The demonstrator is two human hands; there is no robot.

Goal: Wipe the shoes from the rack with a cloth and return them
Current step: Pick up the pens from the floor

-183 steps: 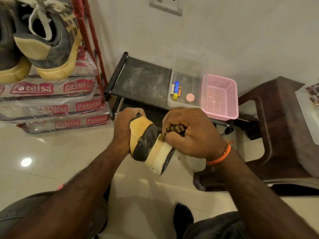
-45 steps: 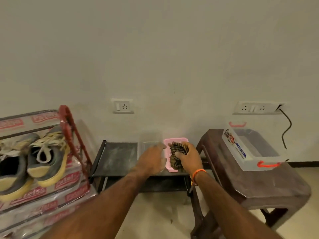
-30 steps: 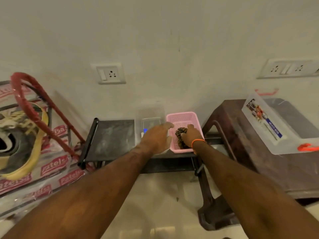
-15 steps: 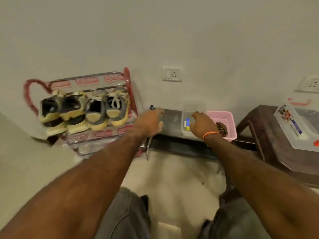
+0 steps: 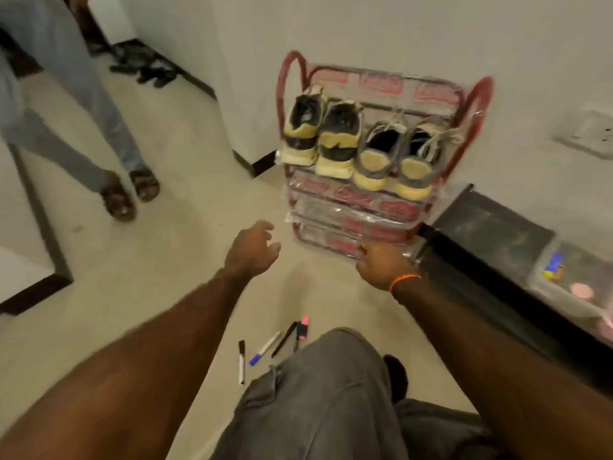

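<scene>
Shoes point(image 5: 356, 146), four in all, sit heels outward in a row across the top shelf of the red rack point(image 5: 477, 97). Left hand point(image 5: 250, 250) hangs before it, fingers loosely spread, holding nothing. Right hand point(image 5: 381, 262): fingers hidden, grip cannot be determined.

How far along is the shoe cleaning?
It looks nearly finished: four shoes sit on the rack. The left hand and right hand hold nothing, and no cloth shows. Whether every shoe was wiped can't be told.
</scene>
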